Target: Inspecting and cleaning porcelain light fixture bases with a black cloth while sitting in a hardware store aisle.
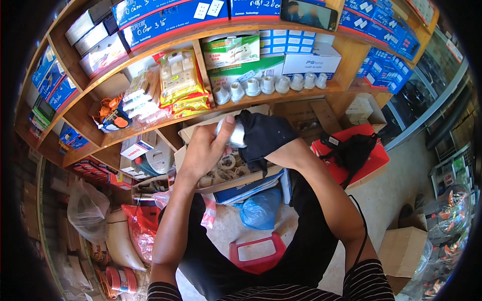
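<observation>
My left hand grips a white, rounded lamp holder, its thumb on top. Against the same piece, my right hand is wrapped in a black cloth that hides its fingers. Below both hands stands an open cardboard box with several similar round pieces in it, dusty-looking. On the shelf ahead, several white lamp holders stand in a row.
Wooden shelves with boxed electrical goods curve around the front. A red box lid holding a black strapped item lies at right. Below are a blue plastic bag and a red plastic stool. A phone leans on the upper shelf.
</observation>
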A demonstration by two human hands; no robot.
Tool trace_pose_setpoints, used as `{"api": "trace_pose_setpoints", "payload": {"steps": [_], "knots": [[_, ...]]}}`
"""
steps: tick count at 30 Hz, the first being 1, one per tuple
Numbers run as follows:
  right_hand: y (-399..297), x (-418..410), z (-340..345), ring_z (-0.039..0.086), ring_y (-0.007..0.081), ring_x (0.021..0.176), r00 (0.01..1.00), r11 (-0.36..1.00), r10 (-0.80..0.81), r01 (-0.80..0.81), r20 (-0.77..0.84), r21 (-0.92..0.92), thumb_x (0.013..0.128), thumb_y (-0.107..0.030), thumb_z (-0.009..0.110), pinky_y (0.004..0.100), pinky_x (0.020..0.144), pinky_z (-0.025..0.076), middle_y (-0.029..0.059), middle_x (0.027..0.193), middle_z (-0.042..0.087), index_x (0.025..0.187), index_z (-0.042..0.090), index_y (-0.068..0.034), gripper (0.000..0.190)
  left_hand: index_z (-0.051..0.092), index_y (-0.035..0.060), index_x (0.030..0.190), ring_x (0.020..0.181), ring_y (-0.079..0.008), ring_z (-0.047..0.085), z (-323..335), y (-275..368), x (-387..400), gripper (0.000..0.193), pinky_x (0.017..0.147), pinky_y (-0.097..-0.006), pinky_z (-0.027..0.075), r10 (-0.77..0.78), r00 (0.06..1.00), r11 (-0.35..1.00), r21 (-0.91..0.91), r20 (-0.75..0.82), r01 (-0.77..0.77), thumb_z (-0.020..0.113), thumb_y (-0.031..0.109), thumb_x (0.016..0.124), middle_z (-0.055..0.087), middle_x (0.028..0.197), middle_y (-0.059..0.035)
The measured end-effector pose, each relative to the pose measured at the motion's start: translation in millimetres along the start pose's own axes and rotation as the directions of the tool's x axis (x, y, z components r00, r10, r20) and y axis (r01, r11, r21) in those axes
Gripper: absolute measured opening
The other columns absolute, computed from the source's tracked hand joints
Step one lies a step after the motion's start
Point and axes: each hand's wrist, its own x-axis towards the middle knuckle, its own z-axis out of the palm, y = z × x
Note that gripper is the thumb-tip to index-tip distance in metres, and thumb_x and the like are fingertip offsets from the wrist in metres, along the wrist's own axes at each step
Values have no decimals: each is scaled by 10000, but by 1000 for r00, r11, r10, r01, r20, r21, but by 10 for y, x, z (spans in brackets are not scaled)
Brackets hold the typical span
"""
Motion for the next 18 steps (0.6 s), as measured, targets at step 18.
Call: {"api": "trace_pose_setpoints", "payload": {"steps": [18], "knots": [[-57,-72,-21,679,301,800,997,997,56,-53,-62,48,839,-132,714,375,705,548,127,944,702,1069,708,-45,246,733,-39,933,570,-117,561,-4,191,50,766,576,-286,473,-235,967,963,-161,-100,217,458,673,992,589,630,-42]]}}
